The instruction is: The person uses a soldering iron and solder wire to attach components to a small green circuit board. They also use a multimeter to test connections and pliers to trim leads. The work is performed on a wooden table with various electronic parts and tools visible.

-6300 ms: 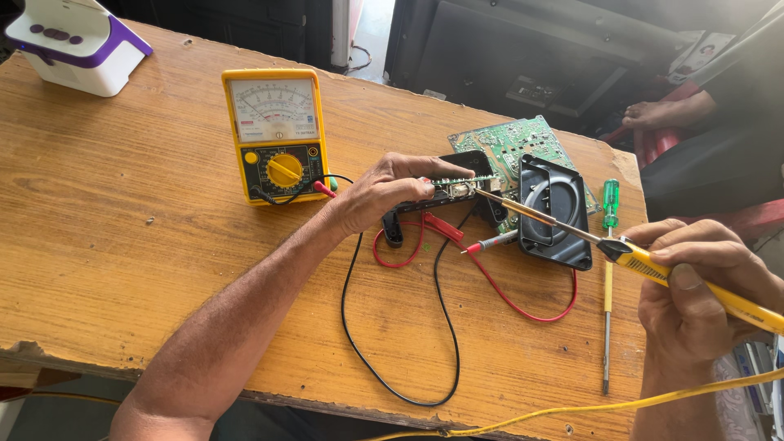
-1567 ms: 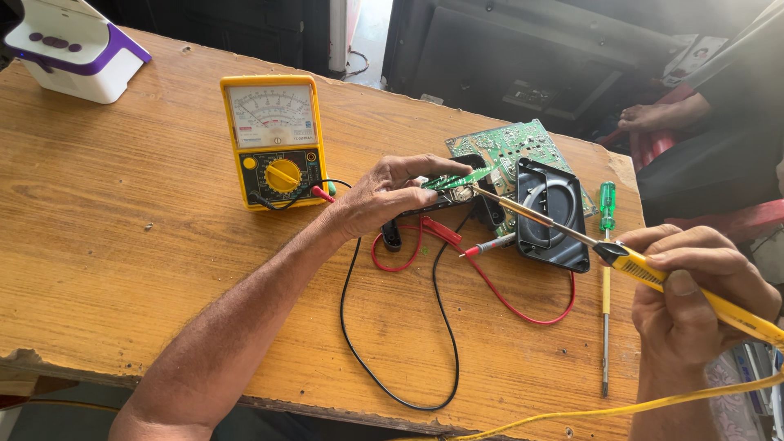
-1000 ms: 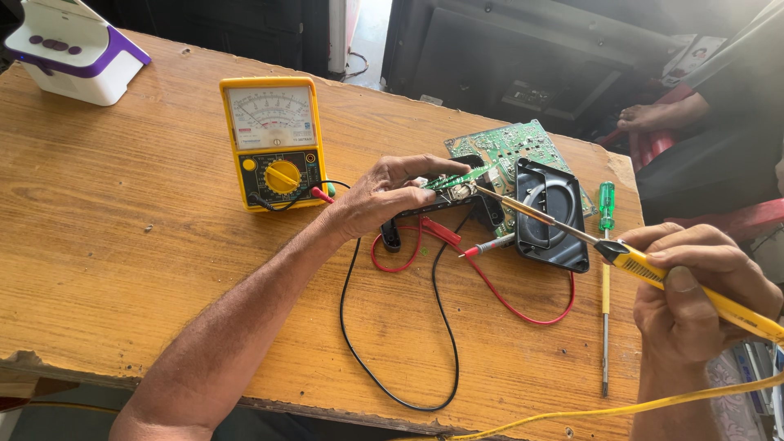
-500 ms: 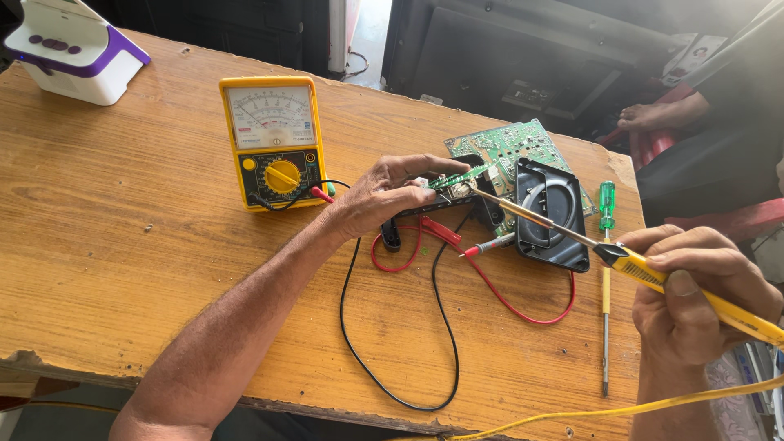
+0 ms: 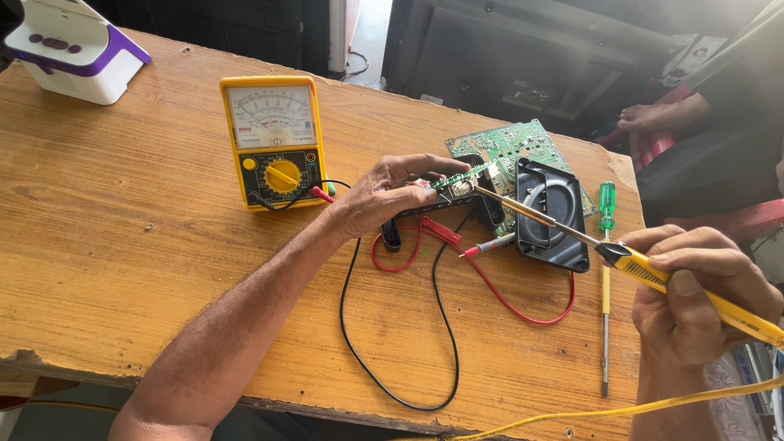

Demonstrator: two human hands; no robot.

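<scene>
Iron tip [image 5: 490, 194] back on small board [image 5: 457, 178] | both grips clamped (multimeter [image 5: 273, 143] beside)

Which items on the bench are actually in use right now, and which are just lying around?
In use:
- left hand holding the small green board
- right hand holding the yellow soldering iron, tip at that board

Lying about:
- yellow multimeter, its red probe loose on the wooden table
- green-handled screwdriver
- black speaker
- large green circuit board
- white and purple device
</scene>
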